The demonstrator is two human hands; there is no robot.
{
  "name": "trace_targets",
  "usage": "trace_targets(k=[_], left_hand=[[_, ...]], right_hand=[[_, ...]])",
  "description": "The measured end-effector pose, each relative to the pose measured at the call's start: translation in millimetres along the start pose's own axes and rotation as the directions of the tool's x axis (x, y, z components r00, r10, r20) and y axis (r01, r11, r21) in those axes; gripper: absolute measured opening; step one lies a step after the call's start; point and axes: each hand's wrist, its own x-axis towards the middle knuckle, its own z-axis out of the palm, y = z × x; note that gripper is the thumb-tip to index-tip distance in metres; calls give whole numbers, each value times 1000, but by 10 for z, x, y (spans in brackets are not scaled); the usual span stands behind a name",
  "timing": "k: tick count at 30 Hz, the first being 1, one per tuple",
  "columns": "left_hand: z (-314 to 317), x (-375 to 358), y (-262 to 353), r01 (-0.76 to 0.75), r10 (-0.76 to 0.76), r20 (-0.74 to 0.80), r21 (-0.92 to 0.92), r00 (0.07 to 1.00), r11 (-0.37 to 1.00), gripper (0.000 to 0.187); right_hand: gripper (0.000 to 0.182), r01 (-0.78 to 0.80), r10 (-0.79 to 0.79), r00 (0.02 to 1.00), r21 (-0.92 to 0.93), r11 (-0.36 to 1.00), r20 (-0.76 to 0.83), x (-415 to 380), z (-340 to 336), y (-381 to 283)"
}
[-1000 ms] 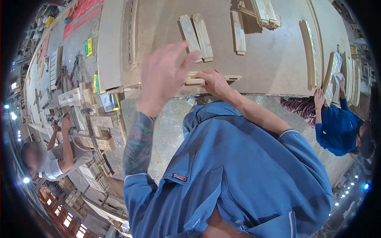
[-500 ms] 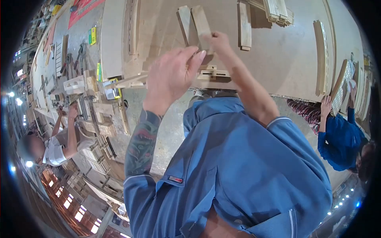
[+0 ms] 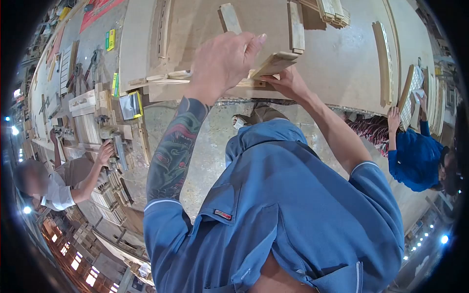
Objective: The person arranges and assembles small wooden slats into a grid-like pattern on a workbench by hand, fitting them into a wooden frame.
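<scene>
My right hand [image 3: 293,84] is closed on a short wooden slat [image 3: 274,63], which stands tilted near the table's front edge. To its left, my left hand [image 3: 222,62] hovers over the same edge with its fingers curled and the thumb pointing up. What those fingers hold, if anything, is hidden behind the hand. Long thin wooden strips [image 3: 163,77] run along the front edge below and left of my left hand. Beyond it, another short slat [image 3: 230,18] lies on the table, and a further wooden piece [image 3: 296,27] lies to the right.
The brown work table [image 3: 342,63] carries stacked strips [image 3: 333,12] at the back and a slotted strip [image 3: 382,63] at right. A co-worker in white [image 3: 61,188] handles tools at left; another in blue [image 3: 415,158] holds slats at right. Pliers [image 3: 91,66] lie at left.
My right hand has brought one of the two neighbouring short slats back to the front edge and tilted it. My left hand has shifted up and right. The left co-worker's hand has moved.
</scene>
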Motion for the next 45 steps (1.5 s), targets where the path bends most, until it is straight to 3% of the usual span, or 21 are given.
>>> trace_targets(k=[1,2,9,11,12,13,15,16,18,19,21,22,24,25,27,28,30,33,37,42,45], left_hand=[[-22,-7,21,-3,3,1,-19,1000,1000,52],[-32,-11,28,0,0,-4,-36,1000,999,52],[60,-10,4,-53,52,-51,-38,997,998,49],[27,-22,11,-23,23,-48,-17,999,1000,49],[13,-28,17,-32,32,-61,0,998,999,49],[4,-35,21,-17,18,-74,17,997,1000,50],[-1,-42,28,10,-6,-87,47,996,999,50],[14,-30,37,-13,17,-110,40,994,999,48],[5,-22,73,-29,34,-126,40,991,999,46],[-35,-22,100,5,-1,-83,47,997,999,46],[-53,-32,121,43,-41,-36,58,998,997,46],[-50,-22,111,32,-28,-60,67,998,997,46],[-29,-41,107,25,-20,-71,60,997,998,45],[-32,-39,116,22,-16,-80,66,997,998,45],[-37,-46,112,6,-2,-79,56,997,998,45],[-36,-52,96,6,-3,-70,44,998,999,47],[-13,-26,64,13,-12,-74,13,997,1000,49],[8,-22,43,-12,16,-89,44,996,999,55],[-4,-19,56,9,-6,-47,57,999,998,59],[12,-30,41,-5,8,-66,49,998,999,58],[-1,-23,45,16,-13,-63,46,998,999,58]], right_hand=[[22,154,-154,985,1,988,-75,-15,50,20],[19,-32,25,999,-197,980,-37,-59,103,40],[33,63,-79,996,-271,960,-49,-114,177,141],[37,100,-90,995,-251,963,52,-81,76,94],[33,-87,148,960,-247,965,239,-17,-160,-200],[33,-69,127,964,-242,968,232,91,-204,3],[37,257,-255,966,-119,959,34,322,-201,558],[43,-130,130,991,-195,972,-9,567,-213,321],[48,-134,9,963,-452,882,-268,1124,170,524],[48,-129,8,964,-444,887,-264,1282,426,551],[45,-214,-196,871,-706,675,-451,1492,795,483],[45,-215,-195,869,-702,679,-455,1570,814,455],[40,-227,88,957,-530,817,-275,1558,791,413],[40,-236,99,957,-534,812,-271,1506,697,466],[37,-246,234,968,-176,953,-90,1338,304,602],[33,-294,290,952,-28,955,-99,1118,5,366],[27,-176,263,950,407,896,-166,638,-291,385],[20,-74,143,976,373,925,-161,24,-526,334],[19,-180,240,965,387,904,-111,-270,-448,425],[20,-91,97,994,122,988,-47,-286,-538,169],[24,-108,110,994,72,992,-23,-278,-487,249]])
